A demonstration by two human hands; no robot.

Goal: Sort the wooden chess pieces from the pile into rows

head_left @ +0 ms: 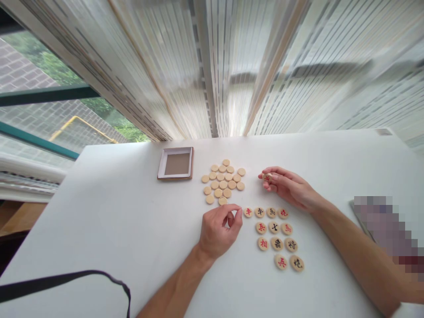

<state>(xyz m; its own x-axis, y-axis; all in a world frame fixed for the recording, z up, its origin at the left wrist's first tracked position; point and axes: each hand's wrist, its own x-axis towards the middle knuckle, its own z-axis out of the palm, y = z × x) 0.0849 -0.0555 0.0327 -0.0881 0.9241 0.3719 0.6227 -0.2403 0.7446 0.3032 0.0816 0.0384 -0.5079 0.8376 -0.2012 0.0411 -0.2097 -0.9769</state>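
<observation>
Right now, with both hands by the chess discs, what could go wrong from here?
1. The right hand holds one disc in a light pinch. It might slip and land among the blank-side cluster.
2. The left hand sits right beside the face-up rows. A careless sweep could knock the nearest piece out of line.

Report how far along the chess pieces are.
Done: twelve face-up pieces lie in rows. In hand: the right hand holds a red-marked piece. The left hand is pinched beside the top row, and what it holds is unclear. Left: a cluster of blank pieces near the tray.
</observation>
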